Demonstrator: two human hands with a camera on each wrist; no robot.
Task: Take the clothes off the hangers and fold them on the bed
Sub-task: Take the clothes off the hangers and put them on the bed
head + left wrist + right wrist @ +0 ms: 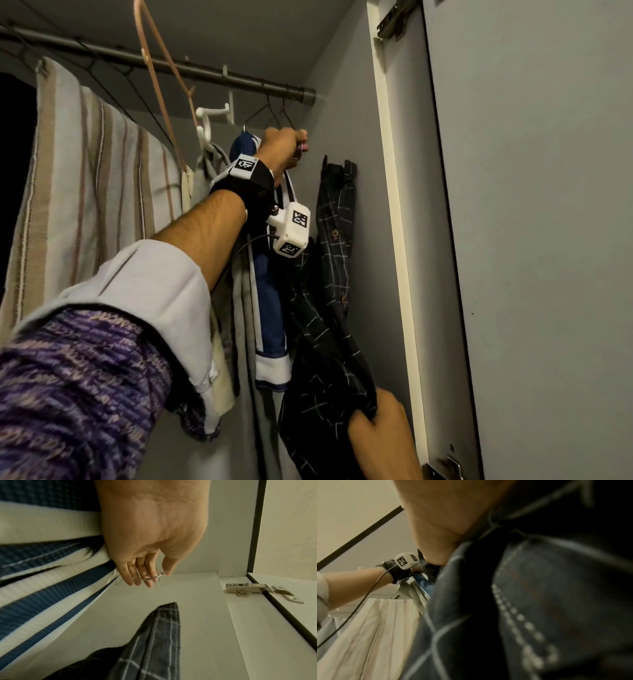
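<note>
A dark checked shirt (325, 308) hangs at the right end of the wardrobe, part of it up against the side wall. My right hand (376, 421) grips its lower cloth low down; in the right wrist view my palm (436, 527) presses into the shirt (522, 601). My left hand (282, 147) is raised just under the rail and curls round the end of a wire hanger (270, 113). The left wrist view shows the fingers (145, 577) hooked over the wire hanger (158, 575), with the shirt's collar (154, 635) below. A blue and white shirt (270, 308) hangs beside my left wrist.
The metal rail (171, 65) runs across the top. A striped cloth (85, 171), a pink hanger (157, 75), a white plastic hanger (212, 116) and a grey garment (243, 342) hang to the left. The open wardrobe door (531, 240) with its hinge (257, 589) stands right.
</note>
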